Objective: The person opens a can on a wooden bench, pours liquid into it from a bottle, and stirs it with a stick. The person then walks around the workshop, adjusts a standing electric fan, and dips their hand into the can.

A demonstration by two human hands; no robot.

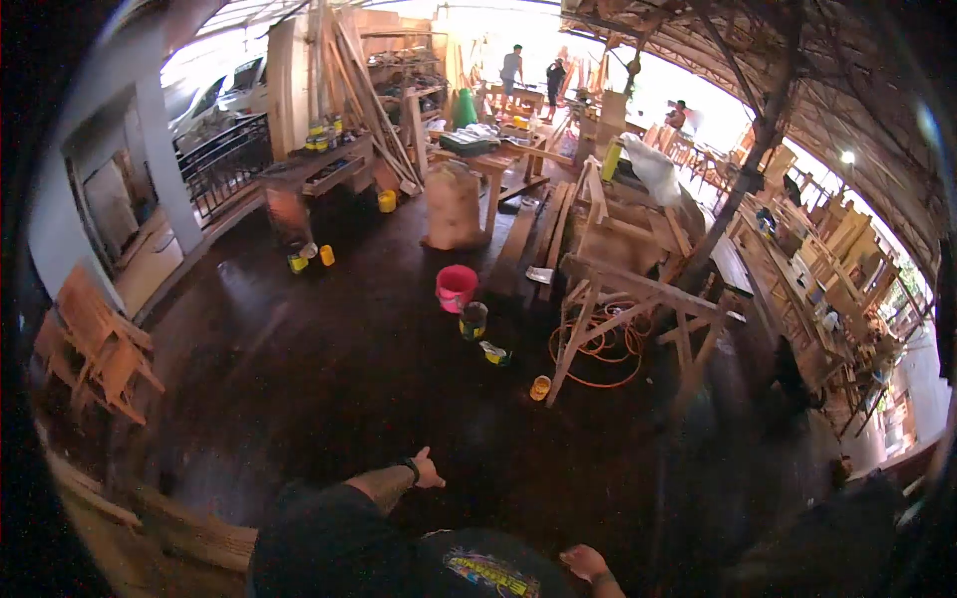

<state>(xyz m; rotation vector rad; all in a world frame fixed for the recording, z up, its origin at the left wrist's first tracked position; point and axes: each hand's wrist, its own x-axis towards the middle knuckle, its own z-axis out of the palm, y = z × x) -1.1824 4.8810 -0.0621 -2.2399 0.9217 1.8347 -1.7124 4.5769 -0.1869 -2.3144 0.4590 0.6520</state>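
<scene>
At the lower middle, my left hand (429,468) reaches out over the dark floor (329,399), a dark band on its wrist. Its fingers are partly spread and nothing shows in them. My right hand (583,561) hangs low near the bottom edge, beside my dark printed shirt (478,568); its fingers are too small and dim to make out. Neither hand touches an object that I can see. Ahead on the floor stand a pink bucket (457,287), a dark can (473,321) and a small tilted container (494,353).
A wooden trestle (638,284) stands right of the bucket, with an orange hose (608,374) and a yellow cup (540,388). A brown sack (454,209) is farther back. Wooden chair parts (105,344) lean at left. Several people, including one standing (511,70), are in the background.
</scene>
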